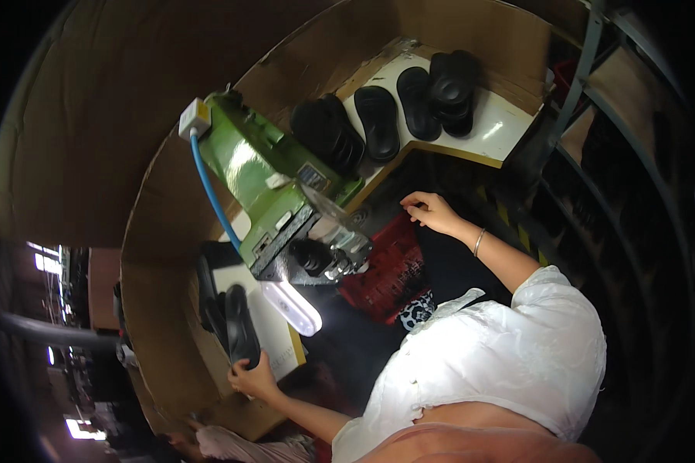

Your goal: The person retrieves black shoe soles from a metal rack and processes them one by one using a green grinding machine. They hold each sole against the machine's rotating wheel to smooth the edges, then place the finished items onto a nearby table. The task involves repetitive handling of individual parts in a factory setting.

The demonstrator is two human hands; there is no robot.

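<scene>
At the lower left, my left hand [253,378] has its fingers around the near end of a black slipper [242,328], which lies on the white tabletop beside other black footwear. My right hand [432,214] is held up to the right of the green machine [259,158], over dark cloth. Its fingers are loosely bent with a gap between them, and nothing shows in them. The machine's metal working head [340,251] sits between my two hands. A lit white lamp [292,309] hangs just below it.
Several black slippers [377,123] stand on the far part of the white tabletop [502,135]. Tall cardboard walls [479,35] enclose the table. A red plastic crate [386,270] is below the machine head. A blue cable [212,193] runs along the machine. Another person's sleeve [243,447] shows at the bottom.
</scene>
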